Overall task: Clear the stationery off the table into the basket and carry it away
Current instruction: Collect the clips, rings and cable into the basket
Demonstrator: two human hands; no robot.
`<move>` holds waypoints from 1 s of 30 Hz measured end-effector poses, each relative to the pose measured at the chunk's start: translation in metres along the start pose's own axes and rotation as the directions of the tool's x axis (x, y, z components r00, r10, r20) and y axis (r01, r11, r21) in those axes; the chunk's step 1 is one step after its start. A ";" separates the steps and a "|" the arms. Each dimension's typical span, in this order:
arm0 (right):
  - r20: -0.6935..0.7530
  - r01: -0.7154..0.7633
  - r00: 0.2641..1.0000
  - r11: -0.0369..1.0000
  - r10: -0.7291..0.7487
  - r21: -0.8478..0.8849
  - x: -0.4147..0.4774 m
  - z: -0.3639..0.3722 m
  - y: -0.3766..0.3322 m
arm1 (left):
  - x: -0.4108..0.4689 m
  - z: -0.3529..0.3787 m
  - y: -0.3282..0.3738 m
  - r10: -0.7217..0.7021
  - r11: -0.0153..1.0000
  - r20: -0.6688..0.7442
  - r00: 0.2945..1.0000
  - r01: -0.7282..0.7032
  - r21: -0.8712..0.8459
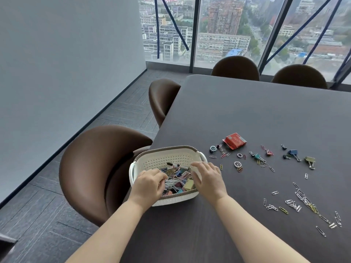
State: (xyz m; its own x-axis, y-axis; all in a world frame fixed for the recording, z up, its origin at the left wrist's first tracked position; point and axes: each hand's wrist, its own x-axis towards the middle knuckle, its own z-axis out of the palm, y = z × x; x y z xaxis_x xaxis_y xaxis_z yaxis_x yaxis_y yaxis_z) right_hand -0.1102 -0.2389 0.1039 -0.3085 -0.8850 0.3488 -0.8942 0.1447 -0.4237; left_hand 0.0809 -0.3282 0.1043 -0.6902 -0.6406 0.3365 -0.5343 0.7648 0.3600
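A high-rise meeting room: a window (228,25) onto city blocks, brown chairs (98,158) and a dark table (247,111). A white perforated basket (165,158) stands at the table's near left corner, directly ahead of the person and already half full of coloured clips, with a marker (177,165) lying across its far side. Taking the basket as clock centre, twelve pointing away from the person: the left hand (150,184) dips in from seven o'clock, fingers curled down into the pile; whether they hold clips cannot be told. The right hand (207,177) hovers over the rim at four o'clock, fingers apart and gently bent, holding nothing. Much stationery lies out on the table: a red packet (235,140) at two o'clock, binder clips (293,152) and rings strewn towards three, and a trail of paper clips (303,201) out at four. The step appears to be dropping a handful in. It is probably best let go low inside the basket so nothing bounces out. For the flat paper clips, raking them into a heap with a flat hand should go better than pinching each one, and sliding the basket nearer would shorten every trip.
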 end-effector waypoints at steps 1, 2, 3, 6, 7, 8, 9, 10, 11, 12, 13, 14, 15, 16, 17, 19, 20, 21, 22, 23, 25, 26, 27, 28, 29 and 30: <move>-0.042 -0.013 0.999 1.000 0.012 -0.002 -0.007 -0.006 0.007 | 0.004 0.003 0.010 0.020 1.000 -0.009 1.000 -0.020 -0.013; -0.067 -0.033 0.997 0.999 0.033 0.002 -0.014 -0.013 0.015 | 0.007 0.008 0.022 0.040 0.999 -0.015 0.999 -0.040 -0.019; -0.080 -0.057 0.995 0.998 0.057 0.005 -0.022 -0.020 0.026 | 0.010 0.015 0.034 0.066 0.998 -0.028 0.997 -0.067 -0.021; -0.108 -0.169 0.980 0.986 0.168 0.000 -0.052 -0.042 0.069 | 0.017 0.044 0.074 0.161 0.983 -0.042 0.986 -0.164 -0.080; -0.110 -0.205 0.973 0.979 0.203 -0.006 -0.063 -0.049 0.086 | 0.019 0.056 0.088 0.190 0.976 -0.040 0.981 -0.194 -0.104; -0.110 -0.247 0.963 0.969 0.244 -0.014 -0.075 -0.055 0.103 | 0.021 0.069 0.102 0.217 0.968 -0.026 0.976 -0.218 -0.128; -0.102 -0.302 0.949 0.953 0.298 -0.029 -0.088 -0.060 0.121 | 0.023 0.083 0.116 0.238 0.960 -0.007 0.971 -0.236 -0.148; -0.090 -0.362 0.930 0.931 0.357 -0.052 -0.101 -0.065 0.139 | 0.026 0.097 0.128 0.251 0.955 0.021 0.968 -0.244 -0.167; -0.072 -0.426 0.904 0.901 0.421 -0.081 -0.112 -0.068 0.155 | 0.028 0.112 0.139 0.253 0.954 0.061 0.966 -0.239 -0.180; -0.048 -0.490 0.872 0.864 0.488 -0.117 -0.122 -0.072 0.170 | 0.031 0.127 0.150 0.248 0.958 0.121 0.961 -0.225 -0.180; -0.018 -0.547 0.833 0.821 0.552 -0.163 -0.130 -0.076 0.183 | 0.034 0.142 0.159 0.231 0.967 0.196 0.953 -0.204 -0.152; 0.033 -0.588 0.793 0.778 0.609 -0.222 -0.136 -0.080 0.196 | 0.039 0.156 0.168 0.195 0.980 0.287 0.938 -0.174 -0.095; 0.098 -0.607 0.750 0.740 0.654 -0.288 -0.142 -0.083 0.208 | 0.044 0.168 0.174 0.134 0.990 0.375 0.917 -0.140 -0.012; 0.154 -0.612 0.710 0.710 0.687 -0.348 -0.147 -0.085 0.221 | 0.050 0.180 0.177 0.067 0.992 0.448 0.892 -0.109 0.068; 0.199 -0.613 0.669 0.683 0.716 -0.396 -0.149 -0.087 0.232 | 0.056 0.189 0.177 -0.011 0.990 0.511 0.859 -0.063 0.128; 0.254 -0.602 0.619 0.656 0.743 -0.455 -0.149 -0.089 0.249 | 0.073 0.203 0.176 -0.142 0.970 0.572 0.808 -0.002 0.243; 0.277 -0.589 0.611 0.659 0.742 -0.467 -0.148 -0.088 0.255 | 0.083 0.208 0.173 -0.182 0.959 0.573 0.799 0.016 0.283; 0.299 -0.572 0.612 0.671 0.732 -0.472 -0.145 -0.085 0.260 | 0.093 0.213 0.170 -0.216 0.950 0.569 0.794 0.036 0.311; 0.320 -0.552 0.619 0.687 0.717 -0.473 -0.140 -0.080 0.264 | 0.104 0.218 0.166 -0.242 0.941 0.559 0.793 0.050 0.336; 0.334 -0.529 0.632 0.705 0.699 -0.473 -0.134 -0.075 0.267 | 0.115 0.222 0.162 -0.259 0.931 0.547 0.796 0.055 0.361; 0.352 -0.497 0.662 0.739 0.662 -0.455 -0.120 -0.061 0.271 | 0.137 0.232 0.154 -0.287 0.909 0.516 0.807 0.060 0.412; 0.350 -0.493 0.677 0.751 0.648 -0.439 -0.112 -0.054 0.273 | 0.148 0.236 0.150 -0.299 0.899 0.500 0.812 0.065 0.432; 0.343 -0.489 0.692 0.761 0.636 -0.426 -0.103 -0.047 0.276 | 0.158 0.240 0.146 -0.314 0.891 0.485 0.816 0.077 0.447; 0.336 -0.483 0.707 0.771 0.623 -0.414 -0.094 -0.042 0.280 | 0.167 0.243 0.142 -0.333 0.885 0.472 0.816 0.099 0.454; 0.333 -0.475 0.719 0.781 0.610 -0.406 -0.084 -0.038 0.283 | 0.176 0.246 0.139 -0.357 0.883 0.457 0.815 0.135 0.450; 0.330 -0.463 0.729 0.787 0.600 -0.407 -0.073 -0.034 0.287 | 0.183 0.249 0.135 -0.383 0.882 0.442 0.812 0.179 0.436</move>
State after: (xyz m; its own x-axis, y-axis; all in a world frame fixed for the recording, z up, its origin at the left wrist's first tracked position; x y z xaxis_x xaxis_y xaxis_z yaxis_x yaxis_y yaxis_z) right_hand -0.3556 -0.1176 -0.0148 -0.6540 -0.7046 -0.2753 -0.6933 0.7039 -0.1545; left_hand -0.2390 -0.3246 -0.0021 -0.5712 -0.7821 -0.2490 -0.8073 0.5901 -0.0015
